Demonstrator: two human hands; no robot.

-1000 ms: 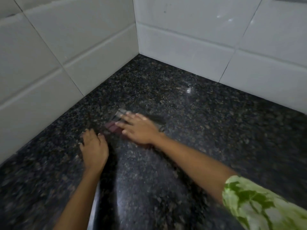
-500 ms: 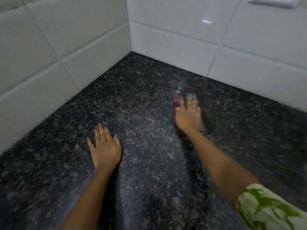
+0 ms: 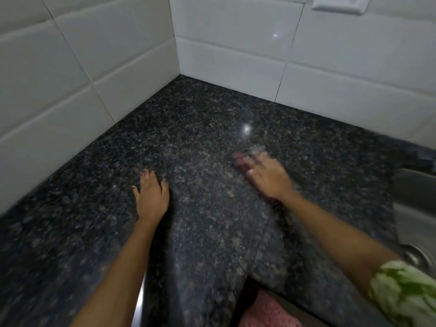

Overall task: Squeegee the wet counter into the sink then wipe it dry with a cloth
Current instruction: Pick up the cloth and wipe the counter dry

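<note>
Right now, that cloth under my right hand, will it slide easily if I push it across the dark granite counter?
Probably yes: the dark speckled granite counter looks glossy. The reddish cloth, mostly hidden under the right hand, seems thin and floppy, so it may bunch. It is blurred, so this is uncertain.

The counter [image 3: 193,142] is dark speckled stone, polished and glossy, with a light glint toward 12 o'clock. The wall tiles [image 3: 231,34] at 11 and 1 o'clock are smooth, shiny white ceramic. At 3 o'clock the sink [image 3: 415,208] looks like brushed metal.
</note>
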